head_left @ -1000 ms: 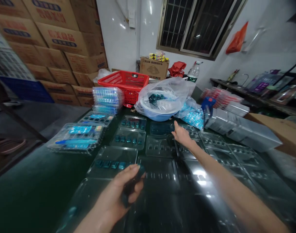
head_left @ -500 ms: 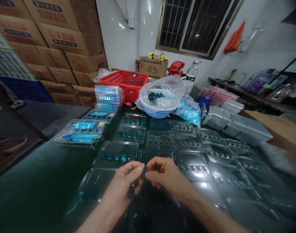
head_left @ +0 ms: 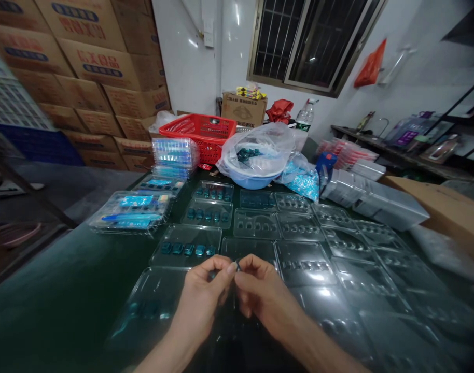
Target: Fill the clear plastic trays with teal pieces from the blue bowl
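My left hand (head_left: 206, 287) and my right hand (head_left: 260, 287) meet fingertip to fingertip above the clear plastic trays, both closed in a pinch. Between them is a small dark piece (head_left: 237, 267), mostly hidden by the fingers, so its kind cannot be made out. Just beyond the left hand lies a clear tray (head_left: 194, 231) with a row of teal glossy blocks (head_left: 189, 249) in its pockets. Left of my left wrist, a nearer tray (head_left: 159, 282) also has teal pieces, dim and blurred. A tray (head_left: 252, 246) lies behind the right fingertips.
More clear trays (head_left: 305, 251) spread to the right. Filled packs (head_left: 131, 210) and a stack of packs (head_left: 175, 155) are at left. Behind stand a red basket (head_left: 206, 135), a blue basin (head_left: 252, 180) under plastic film, and a bag of small blue packets (head_left: 303, 181).
Both hands have shifted slightly right, still pinched together. The dark pieces seen under the left fingers earlier are now hidden. The camera view has moved a little.
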### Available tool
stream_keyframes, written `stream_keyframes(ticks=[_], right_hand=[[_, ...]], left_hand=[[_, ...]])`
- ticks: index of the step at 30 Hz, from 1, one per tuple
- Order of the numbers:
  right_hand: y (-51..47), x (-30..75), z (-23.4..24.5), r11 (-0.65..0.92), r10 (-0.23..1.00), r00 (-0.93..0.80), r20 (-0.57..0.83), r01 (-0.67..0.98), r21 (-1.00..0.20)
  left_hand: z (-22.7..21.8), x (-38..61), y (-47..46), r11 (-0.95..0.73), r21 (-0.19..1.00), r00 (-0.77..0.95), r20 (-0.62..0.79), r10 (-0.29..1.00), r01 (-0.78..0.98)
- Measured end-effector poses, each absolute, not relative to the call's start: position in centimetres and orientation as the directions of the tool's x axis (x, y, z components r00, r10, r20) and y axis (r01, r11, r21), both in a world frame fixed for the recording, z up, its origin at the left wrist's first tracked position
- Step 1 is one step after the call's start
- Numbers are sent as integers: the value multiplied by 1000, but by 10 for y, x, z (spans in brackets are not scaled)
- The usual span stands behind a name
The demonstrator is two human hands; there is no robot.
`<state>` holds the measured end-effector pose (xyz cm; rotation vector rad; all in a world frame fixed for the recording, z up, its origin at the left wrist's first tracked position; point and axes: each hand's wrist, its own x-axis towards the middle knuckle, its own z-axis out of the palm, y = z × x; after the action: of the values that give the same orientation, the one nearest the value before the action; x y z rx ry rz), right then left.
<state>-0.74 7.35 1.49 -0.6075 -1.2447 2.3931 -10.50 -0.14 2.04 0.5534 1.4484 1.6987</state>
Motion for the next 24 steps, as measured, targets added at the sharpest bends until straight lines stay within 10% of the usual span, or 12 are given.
stream_keyframes(ticks=[13, 24], right_hand=[[76, -1, 16, -331, 615, -785, -71, -175, -927], [91, 5, 15, -624, 481, -860, -170, -199, -756]], left_hand=[[25, -106, -4, 10, 984, -498, -99, 861, -179], [17, -105, 2, 140, 876, -355, -327, 876, -461]])
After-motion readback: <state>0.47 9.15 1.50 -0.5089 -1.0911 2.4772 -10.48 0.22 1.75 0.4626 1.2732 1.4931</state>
